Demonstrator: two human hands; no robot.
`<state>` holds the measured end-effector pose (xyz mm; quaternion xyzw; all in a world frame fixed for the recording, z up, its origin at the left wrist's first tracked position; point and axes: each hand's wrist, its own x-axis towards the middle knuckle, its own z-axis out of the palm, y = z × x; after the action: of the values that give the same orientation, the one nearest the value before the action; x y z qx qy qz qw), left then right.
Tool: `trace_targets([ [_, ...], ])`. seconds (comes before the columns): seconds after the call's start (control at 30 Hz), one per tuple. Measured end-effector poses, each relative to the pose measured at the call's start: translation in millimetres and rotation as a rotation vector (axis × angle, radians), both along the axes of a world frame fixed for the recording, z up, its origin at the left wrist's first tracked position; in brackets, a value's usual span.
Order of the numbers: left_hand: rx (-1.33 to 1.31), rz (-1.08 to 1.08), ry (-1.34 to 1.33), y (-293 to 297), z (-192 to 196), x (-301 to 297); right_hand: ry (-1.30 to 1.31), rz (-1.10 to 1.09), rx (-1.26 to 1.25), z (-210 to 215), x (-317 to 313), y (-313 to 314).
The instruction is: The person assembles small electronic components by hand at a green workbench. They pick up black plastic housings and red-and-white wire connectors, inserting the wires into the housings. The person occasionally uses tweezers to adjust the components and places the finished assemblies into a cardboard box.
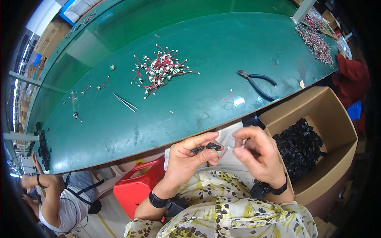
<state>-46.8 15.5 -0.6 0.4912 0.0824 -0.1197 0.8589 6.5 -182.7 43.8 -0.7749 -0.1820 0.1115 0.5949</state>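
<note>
The left hand point(186, 156) is curled in front of the chest, thumb and forefinger pinched on two small black plastic parts point(205, 148), glossy and blocky, sitting right at the fingertips. Just beside it, the right hand point(258, 152) has its fingers bent in and nipped narrowly on a thin red wire point(224, 152) with a small pale end; the wire runs across the short gap between the two hands and almost meets the black parts. Whether wire and parts touch is too small to tell. Both wrists wear dark bands, and a patterned yellow-green garment fills the lap below.

To the right, just beside the right hand, stands a plain brown cardboard box point(333, 115), open at the top and heaped with a mass of the same kind of shiny black pieces point(299, 144).

Ahead lies a smooth green table point(119, 119), scuffed in places. Near its middle is a tangled pile of red wires with white ends point(160, 70). Well apart to the right lie blue-handled cutters point(257, 82), jaws shut. Left of the pile lie slim metal tweezers point(125, 102). A red plastic stool point(137, 186) stands under the table's edge, left of the left hand. At lower left another person point(59, 198) sits bent over.
</note>
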Motion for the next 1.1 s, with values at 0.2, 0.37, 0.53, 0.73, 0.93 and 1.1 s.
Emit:
trace_targets([
  [0.2, 0.035, 0.005, -0.053, -0.9, -1.6, -3.1, -0.414, 0.162, -0.250, -3.1, 8.4, -2.6],
  [0.37, 0.074, 0.020, -0.080, -2.9, -1.0, -1.3, -0.446, 0.182, -0.250, -6.7, 10.5, -2.4],
  [0.53, 0.087, 0.010, -0.133, -1.9, -4.5, 0.7, -0.447, 0.178, -0.283, -5.7, 10.9, -0.8],
  [0.73, 0.103, 0.005, -0.149, -2.2, -4.9, 5.1, -0.440, 0.166, -0.279, -6.6, 12.0, -1.0],
  [0.93, 0.136, 0.028, -0.140, -4.2, -5.4, 7.3, -0.415, 0.153, -0.282, -7.1, 13.5, -1.4],
  [1.1, 0.202, -0.008, -0.239, -2.5, -7.0, 9.5, -0.439, 0.154, -0.301, -7.6, 13.2, -2.5],
])
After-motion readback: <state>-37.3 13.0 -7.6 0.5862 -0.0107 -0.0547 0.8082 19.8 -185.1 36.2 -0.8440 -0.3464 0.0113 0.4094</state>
